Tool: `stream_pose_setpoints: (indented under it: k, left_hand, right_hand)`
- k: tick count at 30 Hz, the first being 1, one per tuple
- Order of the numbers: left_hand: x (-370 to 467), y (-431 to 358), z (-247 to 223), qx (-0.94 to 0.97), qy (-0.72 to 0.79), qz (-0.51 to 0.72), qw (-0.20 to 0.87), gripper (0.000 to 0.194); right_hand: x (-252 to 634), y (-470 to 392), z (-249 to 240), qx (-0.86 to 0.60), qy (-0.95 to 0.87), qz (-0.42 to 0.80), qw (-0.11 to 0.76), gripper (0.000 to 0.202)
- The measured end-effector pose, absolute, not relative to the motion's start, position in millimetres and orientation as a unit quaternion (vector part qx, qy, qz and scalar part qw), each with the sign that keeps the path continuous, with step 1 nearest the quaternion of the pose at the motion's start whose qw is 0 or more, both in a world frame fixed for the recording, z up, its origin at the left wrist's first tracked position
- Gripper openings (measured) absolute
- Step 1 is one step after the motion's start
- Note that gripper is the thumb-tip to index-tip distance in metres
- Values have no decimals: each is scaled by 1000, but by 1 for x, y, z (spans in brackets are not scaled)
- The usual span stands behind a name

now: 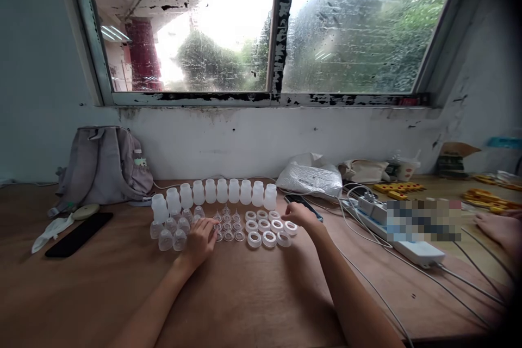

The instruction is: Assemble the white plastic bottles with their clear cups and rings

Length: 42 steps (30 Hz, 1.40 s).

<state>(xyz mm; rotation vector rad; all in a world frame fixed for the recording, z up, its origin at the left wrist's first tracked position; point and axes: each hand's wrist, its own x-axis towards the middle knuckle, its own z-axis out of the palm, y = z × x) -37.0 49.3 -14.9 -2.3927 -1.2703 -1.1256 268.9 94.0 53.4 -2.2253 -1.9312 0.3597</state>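
Observation:
Frosted baby bottles (222,191) without tops stand in a curved row at the back. Clear domed caps (166,240) are grouped at front left, and clear silicone nipples (227,227) stand in rows at the middle. White screw rings (269,238) lie in rows on the right. My left hand (200,240) rests between caps and nipples, its fingers loosely apart and the tips touching the left edge of the nipples. Over the right end of the rings hovers my right hand (300,215), fingers curled inward; whatever may be between the fingertips is hidden.
A grey backpack (104,166) and a black phone-like slab (79,235) lie left. Behind my right hand are a phone (305,205) and a silvery plastic bag (312,176). A power strip (420,250) with trailing cables stretches right. Another person's hand (497,231) is at far right.

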Motion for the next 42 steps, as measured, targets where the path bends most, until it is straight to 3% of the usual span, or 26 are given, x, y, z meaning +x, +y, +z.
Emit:
stream_pose_setpoints:
  k: [4,8,14,21,25,30,37,42]
  left_hand:
    - [-36,49,-19,-816,-436,-374,61,22]
    - [-33,48,-21,-806,-437,-398,19,29]
    - [-26,48,-30,-804,-437,-402,-35,33]
    - [-27,52,-34,-766,-469,-434,-62,21]
    - [-25,44,-23,-776,-432,-454,-75,18]
    - [-18,31,-14,-848,-369,-357,-131,19]
    - [-19,26,-7,-847,-388,-328,-154,25]
    - [-19,28,-7,-828,-404,-365,-135,24]
  right_hand:
    - [248,86,57,-607,-759,141,186,21]
    - [219,77,43,-505,-832,186,138,19]
    - [193,69,18,-513,-848,124,40,13]
    - [189,65,19,-454,-881,127,34,12]
    - [188,65,21,-468,-876,91,79,12]
    - [184,64,26,-479,-867,81,111,10]
    - [188,62,24,-522,-845,82,82,25]
    - [190,60,24,-501,-855,130,36,21]
